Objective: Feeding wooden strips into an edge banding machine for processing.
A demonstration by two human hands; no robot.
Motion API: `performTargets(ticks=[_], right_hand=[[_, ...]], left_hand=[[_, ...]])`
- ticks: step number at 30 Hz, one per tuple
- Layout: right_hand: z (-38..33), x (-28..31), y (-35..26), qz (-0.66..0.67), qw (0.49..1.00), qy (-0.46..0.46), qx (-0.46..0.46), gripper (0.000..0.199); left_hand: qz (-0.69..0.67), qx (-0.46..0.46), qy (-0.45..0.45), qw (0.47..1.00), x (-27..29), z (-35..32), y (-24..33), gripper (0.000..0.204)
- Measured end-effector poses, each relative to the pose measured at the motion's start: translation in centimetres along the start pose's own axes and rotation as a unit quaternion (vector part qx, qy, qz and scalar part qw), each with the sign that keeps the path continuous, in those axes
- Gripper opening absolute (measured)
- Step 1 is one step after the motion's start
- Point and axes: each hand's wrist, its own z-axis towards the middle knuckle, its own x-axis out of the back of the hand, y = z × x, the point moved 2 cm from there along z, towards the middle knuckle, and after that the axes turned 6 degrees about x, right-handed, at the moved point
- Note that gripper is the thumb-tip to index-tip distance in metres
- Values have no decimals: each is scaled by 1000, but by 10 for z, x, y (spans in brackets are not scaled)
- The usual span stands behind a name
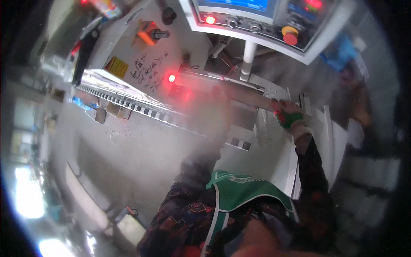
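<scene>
A long, narrow brownish board (250, 99) lies across the machine's bed in front of me. At its right end is my right hand (289, 114), in a green and white glove with bare fingertips; its fingers curl over the board's end. My left hand (212, 112) reaches forward over the left part of the board, close to a glowing red light (172, 78). Haze or a smeared spot in the picture blurs this hand, so its fingers cannot be made out. Whether it touches the board is also hidden.
Above the bed hangs a control panel (274, 25) with a screen, knobs and a red-yellow stop button (290, 35). A white machine housing (141, 64) with handwriting and an orange part (147, 33) stands at the left. Along its front runs a toothed dark track (128, 104).
</scene>
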Motion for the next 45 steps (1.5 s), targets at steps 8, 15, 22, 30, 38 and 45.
performTargets(ticks=[8, 15, 22, 30, 38, 45], right_hand=[[-12, -21, 20, -11, 998, 54, 3, 51], [-13, -11, 11, 47, 992, 109, 45, 47], [-45, -24, 39, 17, 984, 173, 30, 47], [-44, -31, 41, 0, 979, 202, 38, 35], [-45, -30, 39, 9, 978, 204, 38, 35], [-37, -14, 23, 33, 985, 169, 5, 36]], left_hand=[[681, -364, 91, 629, 29, -4, -44, 69], [305, -114, 20, 945, -2, -11, -13, 68], [230, 8, -13, 973, -37, -41, 7, 61], [228, -30, -48, 972, -34, -36, 6, 59], [176, -1, -19, 984, -33, -39, 5, 60], [54, -22, -57, 997, -6, -21, -12, 66]])
